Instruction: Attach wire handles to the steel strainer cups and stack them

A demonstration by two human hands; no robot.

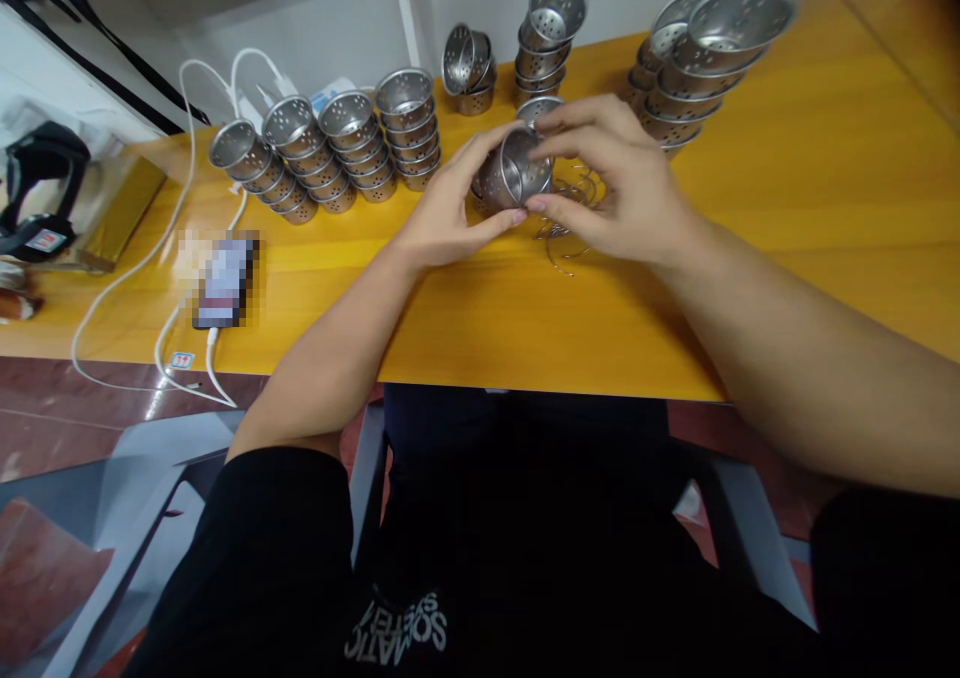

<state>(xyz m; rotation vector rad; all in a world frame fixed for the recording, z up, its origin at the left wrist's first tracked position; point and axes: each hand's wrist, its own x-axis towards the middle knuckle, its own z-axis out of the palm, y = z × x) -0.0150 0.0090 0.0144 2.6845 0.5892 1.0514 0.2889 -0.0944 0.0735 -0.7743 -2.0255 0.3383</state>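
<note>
Left: phone (223, 283) on yellow bench (525, 328). Upper left of centre: four stacks of metal cups (352, 143). Upper centre: left hand (448, 208), grip curled around one perforated cup (510, 176), mouth tilted towards camera. Thin wires (559, 226) just beside it. Right hand (626, 186): grip narrow, thumb and fingertips at same cup's rim. Upper right: more cup stacks (701, 83).

On the yellow tabletop (825, 208), near its front edge, lies a phone (226, 283) with a white cable (213, 343) plugged in. A small label (182, 360) sits closer to this edge. Toward the left end are a box (131, 213) and a black device (56, 138).
</note>
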